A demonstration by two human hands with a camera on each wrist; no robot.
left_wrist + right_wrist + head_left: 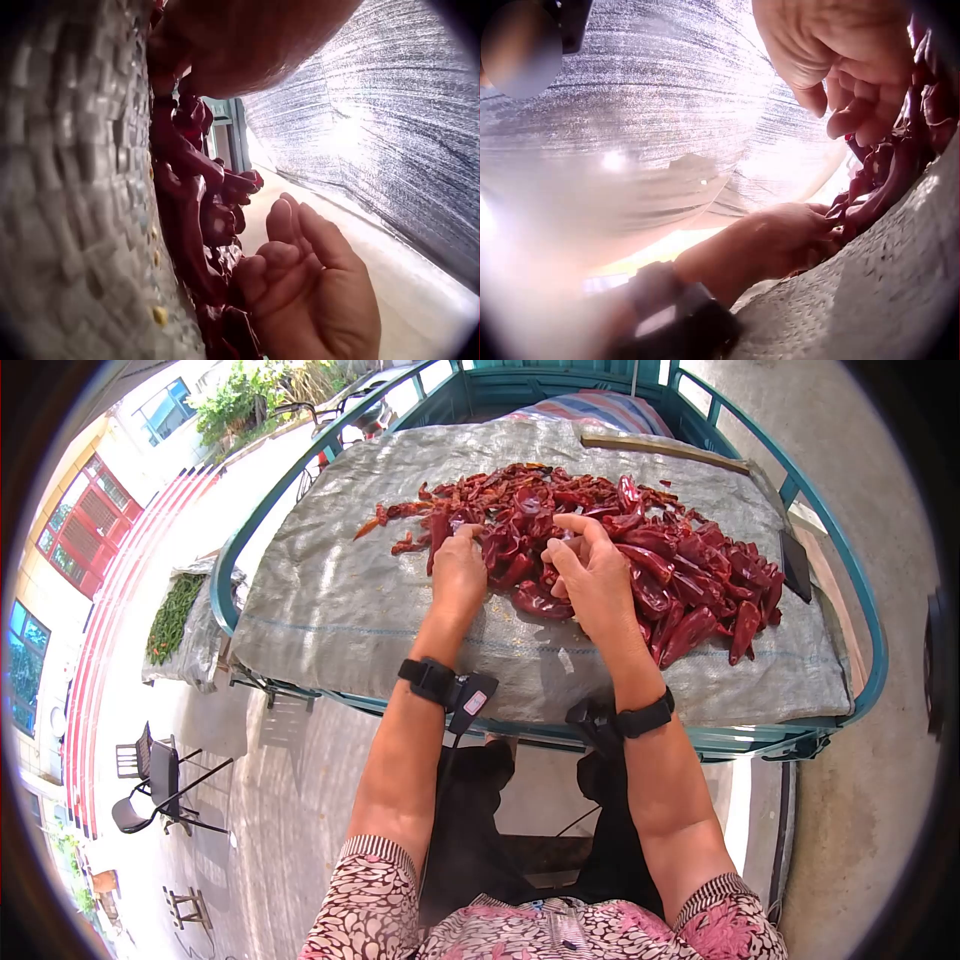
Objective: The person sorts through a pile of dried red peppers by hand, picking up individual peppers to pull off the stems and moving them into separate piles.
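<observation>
A heap of dried red chili peppers (690,580) lies on a woven grey sheet (340,600) over a cart bed. My left hand (460,575) is at the heap's near left edge, its fingertips pinching a chili pepper (870,210) low over the sheet. Thumb and fingers meet round it in the right wrist view; the left wrist view partly hides the fingertips behind the hand. Just to the right, my right hand (598,580) hovers by the middle of the heap. Its thumb and forefinger stand apart, the other fingers loosely curled, with nothing seen between them.
Blue-green rails (865,610) border the cart. A wooden strip (665,452) lies along the sheet's far side, and a dark flat object (795,565) sits at the right. Green peppers (175,618) lie on a sack to the left, near a black chair (160,780).
</observation>
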